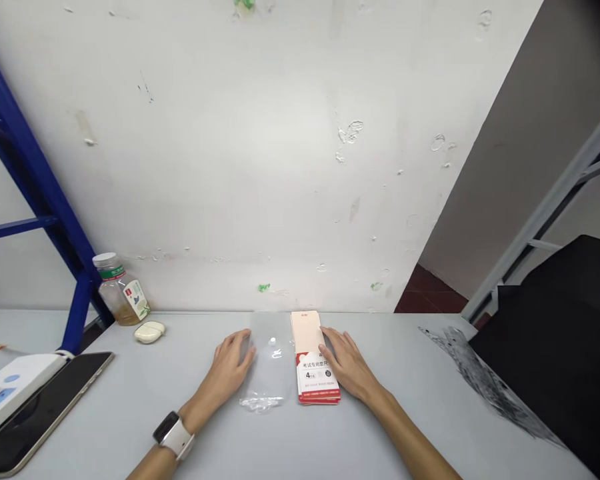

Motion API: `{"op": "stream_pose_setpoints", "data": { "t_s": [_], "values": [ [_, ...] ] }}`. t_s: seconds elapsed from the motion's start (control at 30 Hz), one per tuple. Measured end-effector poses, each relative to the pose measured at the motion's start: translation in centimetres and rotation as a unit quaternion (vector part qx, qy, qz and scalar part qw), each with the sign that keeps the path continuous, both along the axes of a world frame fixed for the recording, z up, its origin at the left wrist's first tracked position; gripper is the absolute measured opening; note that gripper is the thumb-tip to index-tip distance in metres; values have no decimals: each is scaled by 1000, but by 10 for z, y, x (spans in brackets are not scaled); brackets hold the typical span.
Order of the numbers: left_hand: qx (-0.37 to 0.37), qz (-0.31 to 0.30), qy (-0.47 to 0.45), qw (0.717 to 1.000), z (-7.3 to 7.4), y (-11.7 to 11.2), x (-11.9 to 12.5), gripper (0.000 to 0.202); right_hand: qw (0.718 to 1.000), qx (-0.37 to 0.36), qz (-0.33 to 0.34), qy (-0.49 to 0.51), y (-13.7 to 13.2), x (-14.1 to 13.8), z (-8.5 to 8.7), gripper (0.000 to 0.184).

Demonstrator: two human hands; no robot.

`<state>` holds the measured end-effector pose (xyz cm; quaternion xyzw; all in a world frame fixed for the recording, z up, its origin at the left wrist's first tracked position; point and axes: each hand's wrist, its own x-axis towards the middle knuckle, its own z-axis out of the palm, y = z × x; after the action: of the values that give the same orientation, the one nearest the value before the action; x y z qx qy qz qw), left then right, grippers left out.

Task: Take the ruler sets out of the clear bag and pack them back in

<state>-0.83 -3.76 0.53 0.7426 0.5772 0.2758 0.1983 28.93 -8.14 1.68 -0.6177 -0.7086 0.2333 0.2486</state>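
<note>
Two items lie side by side at the far edge of the white table (420, 393): a clear plastic bag (273, 380), left, and a stack of red-and-cream paper envelopes (317, 380), right. Left hand (227, 373) rests open, fingers spread, on the bag's left side; right hand (345, 363) rests open on the stack's right edge. Neither hand grips.

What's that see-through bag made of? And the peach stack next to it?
The clear bag looks like thin, glossy plastic: the table shows through it, and its near end crinkles and shines. The peach stack looks like matte paper, probably envelopes, with a printed red-and-white paper band.
</note>
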Motion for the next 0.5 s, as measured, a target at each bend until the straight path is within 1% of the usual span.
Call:
{"op": "stream_pose_setpoints", "data": {
  "t_s": [0.1,0.27,0.37,0.5],
  "values": [
    [-3,-14,7,1000,2,2,-2,44,1000,-8,5,-13,0,0,0,64],
    [33,-23,35,999,5,0,0,48,998,-22,37,-54,-1,0,2,68],
    [50,-55,85,994,5,-2,2,54,994,-24,67,-84,-2,-1,5,70],
    [71,-99,169,978,3,-3,1,62,989,-25,95,-109,-3,-2,6,72]
  ]
}}
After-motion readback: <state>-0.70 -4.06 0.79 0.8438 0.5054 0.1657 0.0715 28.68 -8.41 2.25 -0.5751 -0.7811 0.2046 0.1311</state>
